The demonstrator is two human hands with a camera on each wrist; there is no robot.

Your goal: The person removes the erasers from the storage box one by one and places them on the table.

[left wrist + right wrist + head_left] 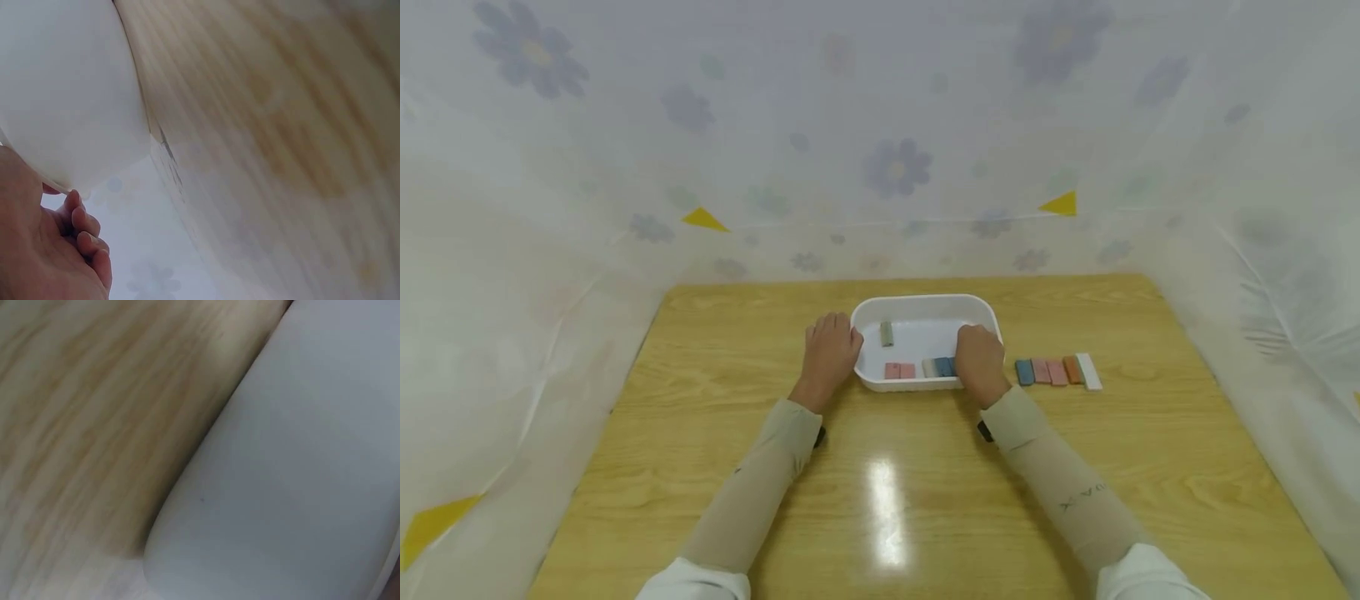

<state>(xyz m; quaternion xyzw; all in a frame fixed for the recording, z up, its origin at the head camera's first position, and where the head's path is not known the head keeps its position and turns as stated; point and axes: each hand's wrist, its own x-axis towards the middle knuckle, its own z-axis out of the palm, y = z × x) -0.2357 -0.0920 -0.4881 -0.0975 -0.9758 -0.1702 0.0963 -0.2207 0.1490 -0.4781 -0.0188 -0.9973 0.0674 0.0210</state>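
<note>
A white, round-cornered plastic tub [917, 337] stands on the wooden table between both hands. My left hand [832, 346] grips its left rim; in the left wrist view the fingers [84, 222] curl at the rim's edge. Over the right end, my right hand [981, 358] holds the rim with bent fingers, partly covering the inside. In the tub lie small eraser-like blocks: a greenish one [887, 334] at the back left, a pink pair [899, 371] along the front wall, and a blue-and-pale group [938, 367] partly hidden by the right hand. The right wrist view shows the tub's outer wall [281, 462].
To the right of the tub, a row of similar blocks lies on the table [880, 475]: a blue one [1025, 372], two pink ones [1048, 372], an orange one [1072, 370] and a longer white one [1088, 372]. A flowered sheet [850, 125] hangs behind.
</note>
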